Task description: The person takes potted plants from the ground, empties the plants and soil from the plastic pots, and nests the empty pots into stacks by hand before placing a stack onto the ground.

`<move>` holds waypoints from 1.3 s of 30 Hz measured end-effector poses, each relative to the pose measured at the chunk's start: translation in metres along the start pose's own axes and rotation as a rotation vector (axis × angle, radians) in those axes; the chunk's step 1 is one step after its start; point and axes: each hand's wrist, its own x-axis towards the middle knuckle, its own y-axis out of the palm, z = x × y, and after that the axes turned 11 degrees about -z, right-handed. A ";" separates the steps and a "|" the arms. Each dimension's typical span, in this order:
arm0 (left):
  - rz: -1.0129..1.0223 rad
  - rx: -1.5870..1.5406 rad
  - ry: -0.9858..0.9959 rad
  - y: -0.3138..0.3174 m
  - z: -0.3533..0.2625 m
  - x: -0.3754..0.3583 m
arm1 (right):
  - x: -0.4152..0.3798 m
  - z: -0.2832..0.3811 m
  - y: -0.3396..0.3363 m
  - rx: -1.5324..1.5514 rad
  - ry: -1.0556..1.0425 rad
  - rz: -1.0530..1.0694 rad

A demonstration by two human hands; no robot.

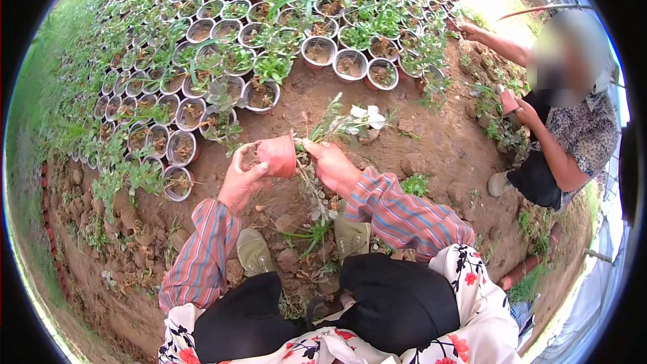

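My left hand [244, 177] is wrapped round a small reddish-brown plant pot [277, 156], tipped on its side in front of me. Close on its right, my right hand [331, 165] pinches a bunch of uprooted weeds [330, 123] with green and pale leaves. The stems hang below the fingers as well as sticking up past them. What is inside the pot is turned away from view. Several rows of potted plants [317, 51] stand on the soil just beyond both hands.
Another person [573, 108] crouches at the right, with one hand on a small pot [509, 102] and the other reaching to the rows. Bare soil [431, 135] with clods and pulled weeds lies between us. Stacked pots [532, 263] lie at the lower right.
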 end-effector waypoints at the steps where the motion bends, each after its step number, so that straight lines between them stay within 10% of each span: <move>1: -0.054 -0.090 0.093 0.005 0.003 -0.001 | 0.000 0.002 -0.002 -0.011 0.005 0.014; 8: -0.228 -0.138 0.150 -0.020 0.003 0.016 | 0.009 0.025 -0.024 -0.053 -0.077 -0.100; 14: -0.506 0.437 0.776 -0.032 -0.006 0.008 | -0.011 0.079 -0.094 -0.304 -0.236 -0.198; 16: -0.111 0.871 0.829 -0.053 0.021 0.019 | -0.035 0.095 -0.138 -0.339 -0.124 -0.239; 19: -0.095 1.069 0.540 -0.063 0.032 0.011 | -0.075 0.094 -0.230 -0.536 0.198 -0.328; 23: -0.158 0.702 0.471 -0.066 0.022 0.010 | -0.144 0.076 -0.285 -1.736 0.626 -0.003; 26: -0.066 0.464 0.407 -0.058 0.017 0.011 | -0.141 0.067 -0.287 -2.312 0.495 0.347; 28: -0.032 0.417 0.317 -0.046 0.007 0.006 | -0.100 0.070 -0.312 -2.209 0.145 0.024; 29: -0.013 0.309 0.246 -0.036 -0.001 0.001 | -0.088 0.089 -0.258 -1.863 -0.377 0.274; 31: 0.066 0.169 0.224 -0.018 -0.003 -0.005 | -0.070 0.098 -0.168 -1.211 -0.133 0.029; 34: 0.136 0.127 0.261 0.019 -0.002 -0.009 | -0.031 0.070 -0.091 -0.425 0.279 0.300; 39: 0.041 0.493 0.400 0.042 0.007 0.007 | -0.004 0.034 -0.019 -0.051 0.207 0.427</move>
